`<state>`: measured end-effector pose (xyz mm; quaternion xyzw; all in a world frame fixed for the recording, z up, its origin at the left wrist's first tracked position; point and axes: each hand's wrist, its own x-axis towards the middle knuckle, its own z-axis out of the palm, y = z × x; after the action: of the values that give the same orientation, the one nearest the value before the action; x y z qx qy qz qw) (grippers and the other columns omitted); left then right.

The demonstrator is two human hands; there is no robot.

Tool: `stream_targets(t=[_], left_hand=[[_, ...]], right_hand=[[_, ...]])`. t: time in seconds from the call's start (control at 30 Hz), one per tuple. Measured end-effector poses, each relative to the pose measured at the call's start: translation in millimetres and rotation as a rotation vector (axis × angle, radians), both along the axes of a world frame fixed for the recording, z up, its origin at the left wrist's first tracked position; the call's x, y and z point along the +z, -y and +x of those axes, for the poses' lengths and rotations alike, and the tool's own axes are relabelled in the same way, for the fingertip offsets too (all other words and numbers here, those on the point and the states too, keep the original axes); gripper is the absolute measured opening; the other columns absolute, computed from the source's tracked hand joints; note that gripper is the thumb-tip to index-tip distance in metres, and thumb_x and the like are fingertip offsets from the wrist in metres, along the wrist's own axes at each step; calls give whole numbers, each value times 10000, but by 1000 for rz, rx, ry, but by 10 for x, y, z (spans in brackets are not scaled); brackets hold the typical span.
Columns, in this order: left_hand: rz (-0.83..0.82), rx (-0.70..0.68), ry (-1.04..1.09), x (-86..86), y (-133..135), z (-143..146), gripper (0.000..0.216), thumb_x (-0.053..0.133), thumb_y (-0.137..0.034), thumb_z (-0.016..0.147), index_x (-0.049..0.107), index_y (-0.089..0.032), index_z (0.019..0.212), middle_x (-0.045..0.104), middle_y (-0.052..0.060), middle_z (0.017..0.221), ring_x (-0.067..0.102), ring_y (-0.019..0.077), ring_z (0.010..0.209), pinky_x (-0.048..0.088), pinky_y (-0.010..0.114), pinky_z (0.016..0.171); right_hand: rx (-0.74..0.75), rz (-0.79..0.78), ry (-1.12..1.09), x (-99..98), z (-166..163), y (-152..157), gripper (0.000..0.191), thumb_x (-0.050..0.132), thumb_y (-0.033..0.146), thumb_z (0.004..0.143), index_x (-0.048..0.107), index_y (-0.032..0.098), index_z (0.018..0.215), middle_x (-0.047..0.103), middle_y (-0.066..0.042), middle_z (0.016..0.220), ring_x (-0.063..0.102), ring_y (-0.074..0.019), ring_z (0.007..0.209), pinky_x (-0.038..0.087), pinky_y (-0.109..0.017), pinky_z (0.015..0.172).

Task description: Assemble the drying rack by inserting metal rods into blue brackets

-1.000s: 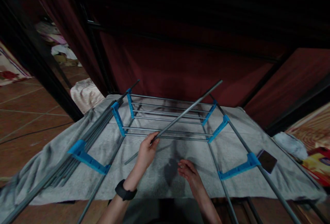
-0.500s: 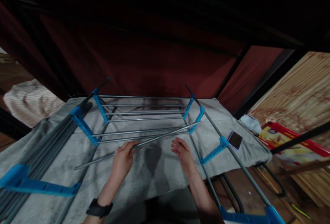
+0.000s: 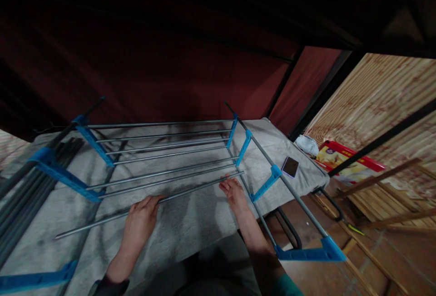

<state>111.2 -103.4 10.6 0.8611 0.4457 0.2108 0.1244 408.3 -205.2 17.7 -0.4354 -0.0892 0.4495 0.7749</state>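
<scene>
Mostly we anchor on the loose grey metal rod (image 3: 150,204), which lies slanted on the grey towel (image 3: 190,223). Far left of it, blue plastic brackets (image 3: 61,175) join bundled grey tubes. Our left hand (image 3: 139,223) rests on the rod's middle, fingers loosely curled over it, not a firm clamp. Just beyond the rod lies the ladder of grey rails (image 3: 160,150). Our right hand (image 3: 235,196) lies open and flat, fingertips touching the rod's right end. Right of it, a dark phone (image 3: 290,167) lies on the towel.
</scene>
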Motion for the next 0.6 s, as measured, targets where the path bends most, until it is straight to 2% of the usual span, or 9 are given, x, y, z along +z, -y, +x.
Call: stream_targets(t=[0.23,0.43,0.6], left_hand=[[-39,-25,5,-170,-17,-24,380,356,-330,903,653,-173,1080,695,122,1062,651,299,976,473,449,897],[-36,-31,-47,-213,-5,-34,386,351,-292,883,628,-170,1123,688,130,1128,641,306,1027,460,457,920],[-22,-12,-47,-241,4,-36,358,353,-254,852,604,-186,1098,696,122,1105,656,290,996,462,435,899]], right_hand=[[-42,-32,-18,-172,24,1,299,856,303,603,584,224,697,661,17,699,633,-163,682,547,-365,787],[-36,-62,-38,-303,52,14,350,870,322,610,536,222,637,610,36,631,622,-150,657,544,-339,766],[-29,-92,-50,-359,71,26,356,866,336,616,529,226,647,605,45,607,622,-149,631,552,-337,754]])
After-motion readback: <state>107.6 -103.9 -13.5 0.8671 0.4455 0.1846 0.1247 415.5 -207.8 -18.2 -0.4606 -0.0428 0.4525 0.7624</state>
